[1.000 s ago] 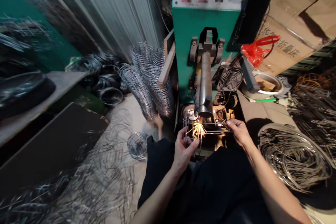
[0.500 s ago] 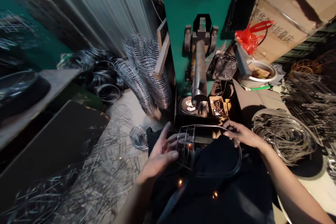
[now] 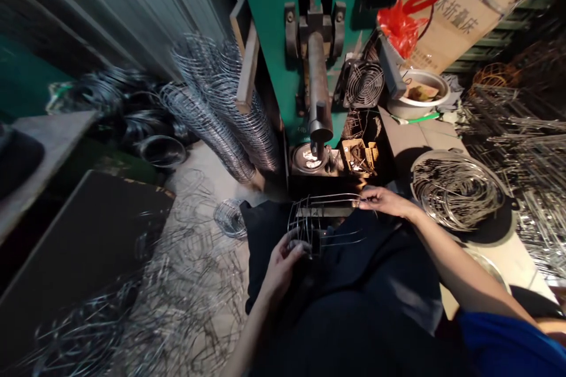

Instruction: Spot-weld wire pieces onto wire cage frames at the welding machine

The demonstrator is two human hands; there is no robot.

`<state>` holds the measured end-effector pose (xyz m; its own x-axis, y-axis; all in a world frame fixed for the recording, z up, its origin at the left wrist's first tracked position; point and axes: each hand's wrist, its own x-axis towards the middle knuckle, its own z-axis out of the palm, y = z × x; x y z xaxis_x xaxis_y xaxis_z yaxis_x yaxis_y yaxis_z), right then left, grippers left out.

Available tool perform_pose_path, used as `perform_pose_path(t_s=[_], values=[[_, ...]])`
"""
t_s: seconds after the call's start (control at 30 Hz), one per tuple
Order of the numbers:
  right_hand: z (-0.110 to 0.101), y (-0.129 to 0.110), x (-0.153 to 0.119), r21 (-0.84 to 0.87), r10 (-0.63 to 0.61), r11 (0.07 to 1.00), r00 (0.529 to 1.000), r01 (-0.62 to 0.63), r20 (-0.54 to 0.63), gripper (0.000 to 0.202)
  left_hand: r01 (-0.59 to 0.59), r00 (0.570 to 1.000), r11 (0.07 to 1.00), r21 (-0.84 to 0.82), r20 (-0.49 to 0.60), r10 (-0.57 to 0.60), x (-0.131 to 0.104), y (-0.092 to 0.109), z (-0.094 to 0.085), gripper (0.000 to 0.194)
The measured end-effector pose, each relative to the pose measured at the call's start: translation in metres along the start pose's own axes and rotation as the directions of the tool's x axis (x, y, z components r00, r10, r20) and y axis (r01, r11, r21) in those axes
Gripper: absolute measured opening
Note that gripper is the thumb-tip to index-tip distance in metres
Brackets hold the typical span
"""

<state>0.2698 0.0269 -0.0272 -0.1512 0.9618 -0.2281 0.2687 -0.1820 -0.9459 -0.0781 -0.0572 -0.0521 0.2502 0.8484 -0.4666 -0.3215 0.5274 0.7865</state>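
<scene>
A small wire frame [image 3: 312, 212] of thin bent metal rods sits low in front of me, above the dark cloth [image 3: 367, 283] over my lap. My left hand [image 3: 285, 259] is closed round the lower left part of it, fingers curled at the rods. At the far right end, my right hand [image 3: 382, 201] pinches the long upper wires between thumb and fingers. Two loose-ended wires stick out to the right below that. Just beyond the frame stands a green machine [image 3: 269, 29] with a thick metal arm [image 3: 319, 88] pointing down at me.
Tall stacks of wire rings [image 3: 216, 112] lean left of the machine. A round tray [image 3: 415, 182] full of bent wires sits at right, near a white bowl [image 3: 444, 97]. Scattered wire pieces [image 3: 186, 283] cover the floor at left. A dark board [image 3: 110, 230] lies beside them.
The large rounded hoop before my hands no longer shows; straight wire ends are seen. My left hand has closed on the frame. The glowing sparks have gone, and the view has shifted.
</scene>
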Motion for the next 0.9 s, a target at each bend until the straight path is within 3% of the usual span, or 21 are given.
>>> perform_pose_path(t_s=[0.1, 0.23, 0.33, 0.53, 0.73, 0.9], values=[[-0.004, -0.015, 0.012, 0.035, 0.021, 0.999, 0.993, -0.025, 0.114, 0.037, -0.109, 0.994, 0.993, 0.048, -0.008, 0.109, 0.017, 0.011, 0.016, 0.061], [-0.007, -0.029, 0.027, 0.079, -0.024, 0.996, 0.998, 0.028, -0.05, 0.043, -0.216, 0.976, 0.975, 0.05, 0.035, 0.215, 0.04, 0.021, 0.038, 0.047], [-0.013, -0.03, 0.03, 0.064, -0.016, 0.998, 0.998, 0.02, -0.057, 0.051, -0.262, 0.965, 0.965, 0.008, -0.005, 0.262, 0.051, 0.022, 0.048, 0.035], [-0.025, -0.028, 0.02, -0.03, -0.002, 1.0, 0.997, -0.001, -0.082, 0.051, -0.275, 0.96, 0.96, -0.049, -0.057, 0.272, 0.061, 0.021, 0.051, 0.037], [-0.013, -0.05, 0.03, -0.002, -0.147, 0.989, 0.959, 0.151, -0.244, 0.055, -0.104, 0.994, 0.989, -0.107, 0.017, 0.107, 0.071, 0.029, 0.058, 0.047], [-0.005, -0.053, 0.045, -0.042, -0.161, 0.987, 0.959, 0.155, -0.232, 0.055, -0.214, 0.977, 0.97, -0.112, -0.041, 0.211, 0.072, 0.032, 0.063, 0.052]])
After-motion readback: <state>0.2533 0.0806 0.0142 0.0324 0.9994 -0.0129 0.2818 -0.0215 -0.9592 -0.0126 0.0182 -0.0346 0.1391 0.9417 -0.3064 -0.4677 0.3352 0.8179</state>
